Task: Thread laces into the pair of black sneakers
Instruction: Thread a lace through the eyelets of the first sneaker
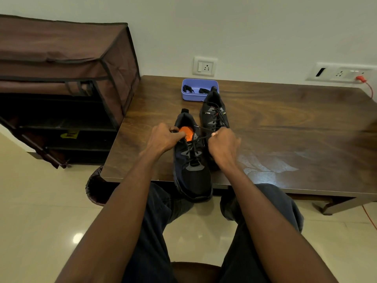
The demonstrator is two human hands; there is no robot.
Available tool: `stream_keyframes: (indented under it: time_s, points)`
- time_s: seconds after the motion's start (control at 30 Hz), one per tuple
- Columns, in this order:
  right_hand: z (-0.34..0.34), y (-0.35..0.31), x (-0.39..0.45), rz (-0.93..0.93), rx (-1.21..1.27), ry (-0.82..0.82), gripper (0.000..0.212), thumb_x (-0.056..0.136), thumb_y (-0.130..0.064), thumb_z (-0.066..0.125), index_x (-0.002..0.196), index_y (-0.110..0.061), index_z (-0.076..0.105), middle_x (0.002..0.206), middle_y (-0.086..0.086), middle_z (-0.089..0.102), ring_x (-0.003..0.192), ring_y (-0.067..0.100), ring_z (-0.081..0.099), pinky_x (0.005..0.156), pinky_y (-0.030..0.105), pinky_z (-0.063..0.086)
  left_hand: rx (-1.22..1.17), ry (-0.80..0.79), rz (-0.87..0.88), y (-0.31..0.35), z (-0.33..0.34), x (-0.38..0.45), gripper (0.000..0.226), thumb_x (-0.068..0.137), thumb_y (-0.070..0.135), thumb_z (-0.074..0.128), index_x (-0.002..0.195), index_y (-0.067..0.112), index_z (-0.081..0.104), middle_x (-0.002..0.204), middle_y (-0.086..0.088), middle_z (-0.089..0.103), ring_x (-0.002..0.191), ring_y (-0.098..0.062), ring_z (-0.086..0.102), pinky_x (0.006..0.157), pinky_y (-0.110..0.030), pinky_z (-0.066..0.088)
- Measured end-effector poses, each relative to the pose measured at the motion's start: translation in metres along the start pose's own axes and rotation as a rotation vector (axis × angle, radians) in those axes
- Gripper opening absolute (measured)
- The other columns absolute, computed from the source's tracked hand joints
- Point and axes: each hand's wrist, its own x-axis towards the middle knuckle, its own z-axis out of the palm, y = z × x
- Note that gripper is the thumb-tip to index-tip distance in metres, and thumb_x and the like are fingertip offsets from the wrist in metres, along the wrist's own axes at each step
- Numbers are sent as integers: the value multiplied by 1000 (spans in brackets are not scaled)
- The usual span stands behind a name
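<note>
A brown fabric shoe rack point(67, 64) stood left of the dark wooden worktop point(285, 127). The near sneaker point(191, 172) lay at the worktop's front edge, toe overhanging; the far sneaker point(215, 113) sat just beside it, laced. Behind them was a lilac tray point(199, 97). The left hand point(165, 137) and right hand point(223, 146) each had fingers curled, pinching the near sneaker's lace point(204, 130).

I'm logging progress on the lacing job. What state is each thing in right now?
Near sneaker: partly laced, toe overhanging the table edge.
Far sneaker: laced.
Lace: pulled between both hands.
Left hand: pinching the lace.
Right hand: gripping the lace.
Blue tray: holds dark bundles.
</note>
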Motion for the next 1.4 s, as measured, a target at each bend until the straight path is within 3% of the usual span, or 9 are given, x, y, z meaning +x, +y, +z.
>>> stream_keyframes:
  time_s: [0.1,0.23,0.5,0.67,0.87,0.97,1.13,1.27,1.4]
  points:
    - [-12,10,5,87,-48,117,12,87,-13,58,76,-12,62,91,6,64,86,23,60,98,42,31,0,16,6,1,0,0,21,79,32,71,86,12,76,68,1,68,58,-9,56,48,-22,40]
    - [-8,14,8,-161,-40,43,30,86,-9,63,116,-15,67,123,7,54,119,25,48,99,34,35,15,6,20,0,2,0,19,84,30,70,86,12,73,65,1,67,50,-6,57,43,-17,40]
    - [23,-9,-6,-399,55,-280,19,94,-11,56,100,-17,73,115,3,56,101,22,56,84,38,48,8,1,84,2,5,-2,13,88,25,67,84,12,68,75,-11,72,66,-18,72,63,-35,62]
    - [16,-9,1,-131,210,-270,15,94,-8,50,85,-18,58,94,4,66,87,20,61,71,38,49,-16,-9,76,0,5,-1,16,89,24,67,94,8,70,73,-7,72,63,-13,71,60,-26,60]
    - [11,-3,2,293,709,-293,19,90,3,42,81,-8,55,83,13,69,81,24,70,79,43,59,-46,-25,61,-1,8,1,17,91,22,66,101,9,69,77,-5,71,61,-7,69,51,-14,52]
    - [17,-4,-1,431,786,-273,18,91,1,43,99,-4,58,91,17,70,87,29,71,83,49,59,-49,-33,66,1,10,2,19,91,23,66,101,7,70,78,-6,72,64,-11,71,56,-19,57]
    - [-5,-1,1,584,1032,-165,18,95,7,36,87,-1,51,93,20,65,79,31,73,66,35,62,-39,-4,62,1,8,3,25,91,21,63,110,5,70,74,-10,72,63,-18,71,56,-24,59]
    - [-34,9,6,433,678,-470,14,85,3,39,86,0,53,71,17,63,46,22,59,44,27,49,-24,-23,100,0,8,3,30,93,20,59,122,13,68,79,-2,71,60,-14,69,56,-21,57]
    - [-37,18,12,275,123,-671,22,90,-13,53,69,-8,57,68,10,64,56,21,59,56,31,50,2,-51,117,3,10,1,18,93,25,61,103,17,73,84,-4,72,63,-13,68,61,-25,59]
